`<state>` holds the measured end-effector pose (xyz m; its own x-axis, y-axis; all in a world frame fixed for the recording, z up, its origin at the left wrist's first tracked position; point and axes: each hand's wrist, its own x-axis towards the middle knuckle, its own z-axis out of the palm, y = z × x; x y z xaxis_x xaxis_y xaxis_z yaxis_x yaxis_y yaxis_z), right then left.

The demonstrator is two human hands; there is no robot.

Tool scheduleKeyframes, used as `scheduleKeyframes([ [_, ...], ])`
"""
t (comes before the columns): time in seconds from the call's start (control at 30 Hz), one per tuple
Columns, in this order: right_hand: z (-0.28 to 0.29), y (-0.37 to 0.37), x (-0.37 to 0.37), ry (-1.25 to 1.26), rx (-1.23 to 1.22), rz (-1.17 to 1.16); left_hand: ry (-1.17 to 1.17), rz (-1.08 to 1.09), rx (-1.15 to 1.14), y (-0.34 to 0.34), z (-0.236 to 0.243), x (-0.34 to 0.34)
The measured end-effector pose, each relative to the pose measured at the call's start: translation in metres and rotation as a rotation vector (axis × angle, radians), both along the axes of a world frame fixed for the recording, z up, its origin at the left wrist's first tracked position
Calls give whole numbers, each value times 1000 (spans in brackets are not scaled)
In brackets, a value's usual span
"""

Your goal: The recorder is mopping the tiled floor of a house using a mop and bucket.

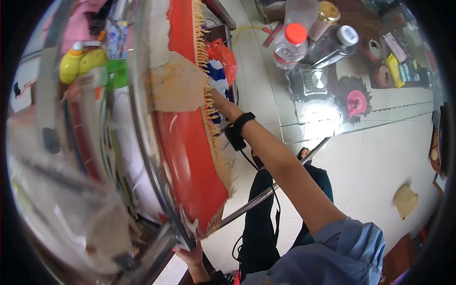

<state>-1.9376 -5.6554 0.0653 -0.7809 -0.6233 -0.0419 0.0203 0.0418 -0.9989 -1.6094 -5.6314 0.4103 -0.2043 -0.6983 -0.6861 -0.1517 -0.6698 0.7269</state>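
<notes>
My right hand reaches under the cream fringe of a red cloth, beside a blue and white bundle in an open compartment. The fringe hides its fingers, so what it touches does not show. A black strap circles that wrist. Low in the picture, my left hand is against the end of a metal rail at the corner of the cloth-covered top. The rail covers most of its fingers. A worn beige patch lies across the cloth.
A glass table at the right bears a red-capped bottle, a white-capped bottle and a gold-lidded jar. Left of the rail are a yellow bottle and plastic bags. A red bag sits in the compartment.
</notes>
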Motion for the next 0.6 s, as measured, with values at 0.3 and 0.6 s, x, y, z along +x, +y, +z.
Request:
scheduleKeyframes([
  [0.3,111,197,81,-663,-142,-362,109,-97,45,24,20,17],
  [0.6,133,371,168,-1737,-25,-943,187,-515,-59,76,65,3],
])
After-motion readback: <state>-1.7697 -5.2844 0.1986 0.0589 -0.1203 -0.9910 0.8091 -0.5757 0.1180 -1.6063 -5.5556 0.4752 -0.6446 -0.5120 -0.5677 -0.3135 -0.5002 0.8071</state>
